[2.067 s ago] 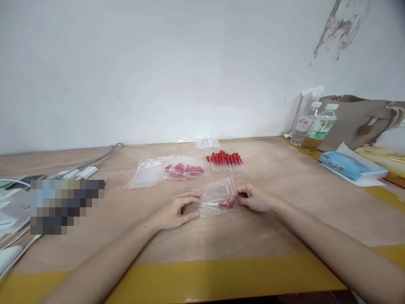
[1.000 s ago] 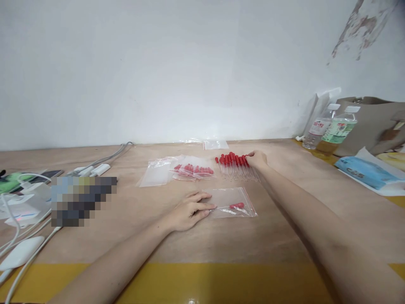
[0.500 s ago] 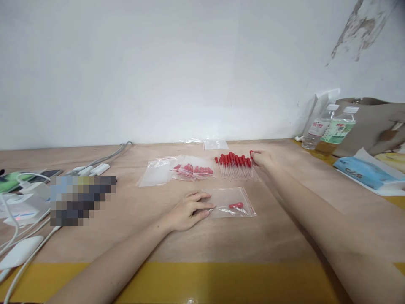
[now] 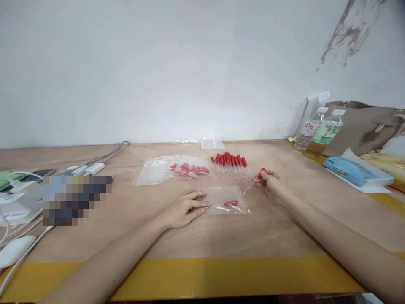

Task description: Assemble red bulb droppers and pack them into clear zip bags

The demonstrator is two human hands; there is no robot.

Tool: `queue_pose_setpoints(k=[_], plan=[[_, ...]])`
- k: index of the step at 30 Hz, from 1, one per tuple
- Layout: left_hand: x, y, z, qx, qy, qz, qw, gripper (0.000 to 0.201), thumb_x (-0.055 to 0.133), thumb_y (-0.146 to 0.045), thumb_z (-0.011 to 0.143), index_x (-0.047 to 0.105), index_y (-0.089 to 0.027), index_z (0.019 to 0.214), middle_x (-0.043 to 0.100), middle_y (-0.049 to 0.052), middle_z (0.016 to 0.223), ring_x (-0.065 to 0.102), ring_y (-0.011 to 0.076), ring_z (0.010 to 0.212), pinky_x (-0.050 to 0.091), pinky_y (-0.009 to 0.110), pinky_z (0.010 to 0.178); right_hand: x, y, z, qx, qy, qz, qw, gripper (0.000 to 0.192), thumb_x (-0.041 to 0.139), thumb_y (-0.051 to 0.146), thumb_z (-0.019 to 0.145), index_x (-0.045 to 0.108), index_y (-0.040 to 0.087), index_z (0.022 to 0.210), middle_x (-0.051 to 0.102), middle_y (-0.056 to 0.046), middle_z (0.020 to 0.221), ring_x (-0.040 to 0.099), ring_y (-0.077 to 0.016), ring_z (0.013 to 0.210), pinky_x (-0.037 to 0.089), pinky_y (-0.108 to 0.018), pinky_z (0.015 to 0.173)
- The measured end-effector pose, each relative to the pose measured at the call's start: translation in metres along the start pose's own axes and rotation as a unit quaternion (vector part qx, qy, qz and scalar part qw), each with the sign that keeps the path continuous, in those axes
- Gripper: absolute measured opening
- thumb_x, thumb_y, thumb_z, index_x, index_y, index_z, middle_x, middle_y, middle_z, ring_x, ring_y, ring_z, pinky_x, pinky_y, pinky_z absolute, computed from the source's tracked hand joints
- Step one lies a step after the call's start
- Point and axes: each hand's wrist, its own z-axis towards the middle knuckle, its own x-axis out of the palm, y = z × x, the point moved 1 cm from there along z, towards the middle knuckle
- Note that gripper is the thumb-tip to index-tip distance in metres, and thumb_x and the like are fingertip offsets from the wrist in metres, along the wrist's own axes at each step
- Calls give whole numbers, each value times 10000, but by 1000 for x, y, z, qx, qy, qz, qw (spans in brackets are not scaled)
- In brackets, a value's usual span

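Note:
My left hand (image 4: 188, 209) lies with its fingers spread, the fingertips resting on the left end of a clear zip bag (image 4: 218, 192). Inside that bag is one dropper with a red bulb (image 4: 230, 203). My right hand (image 4: 272, 183) pinches another dropper (image 4: 252, 185) by its red bulb, its thin clear stem slanting down left to just beside the bag's zip edge. Behind the bag lies a row of red-bulbed droppers (image 4: 230, 160). To their left are filled bags (image 4: 190, 169) with red bulbs inside, overlapping a stack of flat bags (image 4: 152, 173).
One more bag (image 4: 211, 145) lies by the wall. White chargers and cables (image 4: 25, 202) spread over the left side, near a blurred-out item (image 4: 76, 200). On the right stand two bottles (image 4: 325, 131), a grey handbag (image 4: 357, 126) and a blue tissue pack (image 4: 357, 171).
My right hand has drawn a dropper away from the right end of the row and brought it nearer, toward the bag's zip edge. My left hand stays on the bag. The view has shifted slightly.

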Motion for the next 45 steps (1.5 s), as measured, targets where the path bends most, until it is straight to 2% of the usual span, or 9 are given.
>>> queue_pose_setpoints(k=[11, 18, 21, 28, 35, 38, 40, 42, 45], plan=[[0, 0, 0, 8, -14, 9, 1000, 356, 373, -388, 870, 497, -305, 1192, 432, 21, 1303, 371, 199, 1209, 316, 389, 995, 13, -9, -40, 39, 92, 6, 995, 87, 492, 142, 802, 431, 200, 778, 595, 12, 629, 584, -87, 527, 511, -189, 527], [1, 0, 1, 6, -22, 8, 1000, 367, 384, -392, 865, 481, -299, 1206, 438, 20, 1300, 368, 202, 1210, 314, 389, 998, 8, -11, -41, 15, 118, 23, 993, 229, 630, 209, 692, 434, 213, 810, 603, 31, 649, 603, -103, 584, 517, -250, 627], [1, 0, 1, 5, -25, 2, 1000, 405, 395, -398, 859, 433, -283, 1245, 437, 29, 1301, 371, 199, 1207, 306, 391, 1005, 6, -14, -40, -17, 142, -34, 989, 254, 677, 266, 635, 476, 198, 777, 601, 27, 676, 603, -112, 646, 497, -274, 690], [0, -2, 2, 9, -33, 3, 999, 428, 404, -391, 856, 398, -271, 1266, 448, 40, 1291, 383, 202, 1198, 314, 392, 998, 8, -15, -40, -200, 224, -326, 896, 160, 674, 301, 605, 618, 187, 703, 608, -6, 717, 536, -150, 689, 434, -279, 670], [1, -1, 2, 6, -31, 2, 1000, 413, 394, -386, 862, 416, -268, 1257, 445, 40, 1294, 375, 200, 1204, 305, 390, 1004, 15, -18, -44, -289, 314, -351, 833, 91, 596, 261, 710, 686, 248, 716, 609, -26, 849, 536, -180, 839, 412, -343, 816], [2, 0, 2, 5, -24, -2, 1000, 381, 384, -386, 866, 465, -276, 1222, 446, 31, 1295, 373, 197, 1207, 297, 387, 1010, 13, -14, -39, -268, 347, -337, 833, 103, 587, 254, 711, 681, 230, 746, 615, -34, 903, 555, -169, 842, 432, -314, 783], [2, 1, 2, 3, -17, -2, 1000, 372, 382, -391, 866, 488, -279, 1205, 440, 29, 1300, 371, 194, 1210, 300, 378, 1009, 10, -9, -24, -217, 300, -339, 865, 126, 599, 261, 689, 668, 200, 775, 633, -27, 818, 569, -147, 725, 451, -272, 679], [1, 1, 1, 3, -11, -1, 1000, 371, 377, -394, 868, 489, -284, 1204, 428, 28, 1312, 358, 194, 1221, 299, 380, 1009, 8, -3, -2, -177, 185, -370, 893, 121, 611, 247, 663, 649, 176, 753, 630, -7, 686, 546, -127, 606, 433, -235, 583], [1, 3, 1, 5, -5, -4, 1000, 365, 378, -394, 869, 481, -303, 1206, 401, 18, 1335, 333, 201, 1239, 284, 398, 1014, 10, 6, 37, -190, 21, -424, 885, 86, 630, 190, 618, 619, 164, 699, 615, -8, 643, 539, -120, 588, 414, -220, 581]])
